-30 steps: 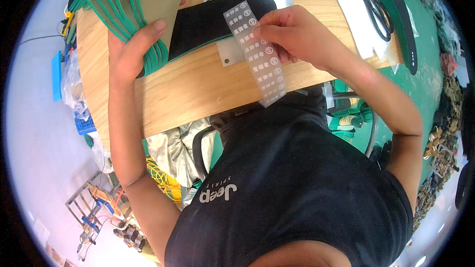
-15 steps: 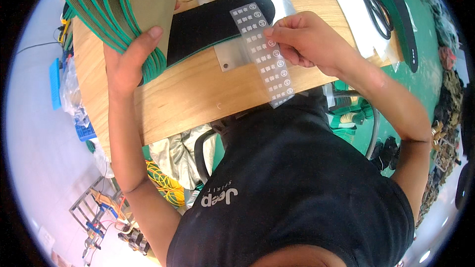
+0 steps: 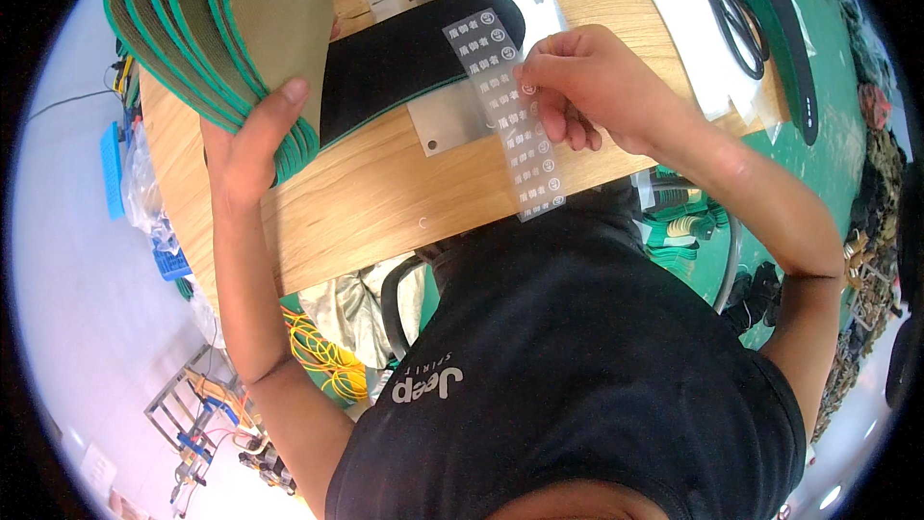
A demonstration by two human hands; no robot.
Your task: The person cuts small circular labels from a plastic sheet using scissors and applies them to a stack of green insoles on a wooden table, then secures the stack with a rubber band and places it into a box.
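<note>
Strip (image 3: 505,120) shifted slightly right since first frame; right hand (image 3: 602,87) pinching it, left hand (image 3: 252,149) gripping insoles (image 3: 279,29). Wood table (image 3: 351,221), green floor (image 3: 833,135), yellow cord (image 3: 348,380).

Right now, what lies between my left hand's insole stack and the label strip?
In the head view, a black insole lies there, with metal plate and wooden tabletop along its near edge.
</note>
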